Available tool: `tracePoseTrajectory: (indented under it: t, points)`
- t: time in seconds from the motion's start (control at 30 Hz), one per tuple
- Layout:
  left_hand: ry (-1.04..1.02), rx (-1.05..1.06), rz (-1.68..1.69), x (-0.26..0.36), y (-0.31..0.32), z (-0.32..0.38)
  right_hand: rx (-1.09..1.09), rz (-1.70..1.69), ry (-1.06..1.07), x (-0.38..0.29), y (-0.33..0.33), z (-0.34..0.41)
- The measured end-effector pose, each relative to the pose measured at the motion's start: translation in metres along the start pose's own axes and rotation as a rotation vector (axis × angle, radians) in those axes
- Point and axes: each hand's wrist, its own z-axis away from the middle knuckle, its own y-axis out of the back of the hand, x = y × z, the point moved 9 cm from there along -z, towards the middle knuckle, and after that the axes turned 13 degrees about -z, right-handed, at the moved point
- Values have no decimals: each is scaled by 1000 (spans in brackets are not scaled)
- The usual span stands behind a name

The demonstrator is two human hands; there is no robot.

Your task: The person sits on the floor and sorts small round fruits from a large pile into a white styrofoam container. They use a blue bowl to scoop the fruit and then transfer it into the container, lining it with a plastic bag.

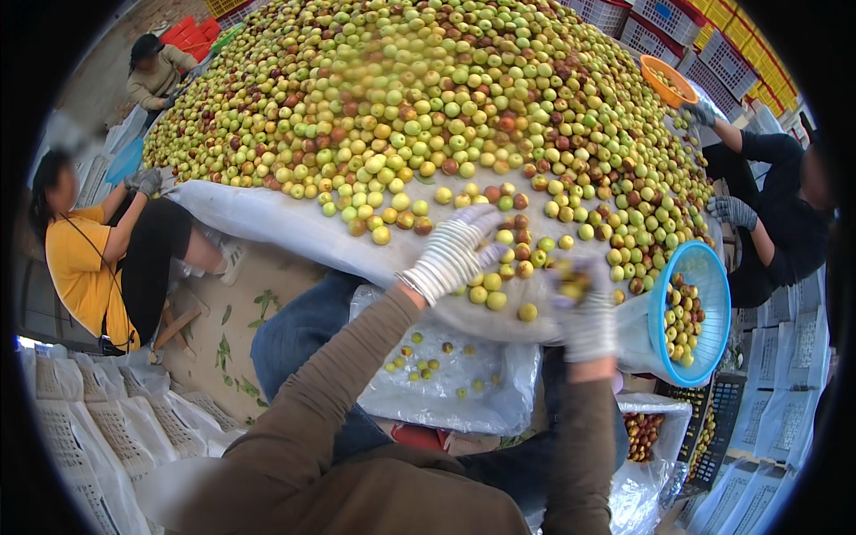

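A huge heap of green, yellow and reddish-brown jujubes lies on a pale cloth. My left hand, in a striped white glove, reaches over the cloth's near edge, fingers spread above loose jujubes; whether it touches any I cannot tell. My right hand, gloved and blurred by motion, holds a few greenish-brown jujubes in its fingers, left of a blue plastic basket. That basket is tilted and partly filled with jujubes. Below my hands, a crate lined with clear plastic film holds several scattered jujubes.
A person in yellow sits at left, another at far left, and one in dark clothes at right. An orange basket stands at upper right. A lined box of red jujubes and a black crate stand at lower right.
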Motion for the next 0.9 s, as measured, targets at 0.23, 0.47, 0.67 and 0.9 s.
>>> tracePoseTrajectory:
  t: [0.23,0.47,0.67,0.9]
  points:
    - [208,-249,-393,-42,-27,-14,725,949,723,-299,168,101]
    - [131,-122,-373,-47,-28,-13,367,1409,920,-215,40,45]
    - [180,-187,-438,-94,-14,-81,-346,1630,641,-17,-81,-92]
    - [115,-365,-495,-124,-48,-90,-479,2250,493,77,-83,-182]
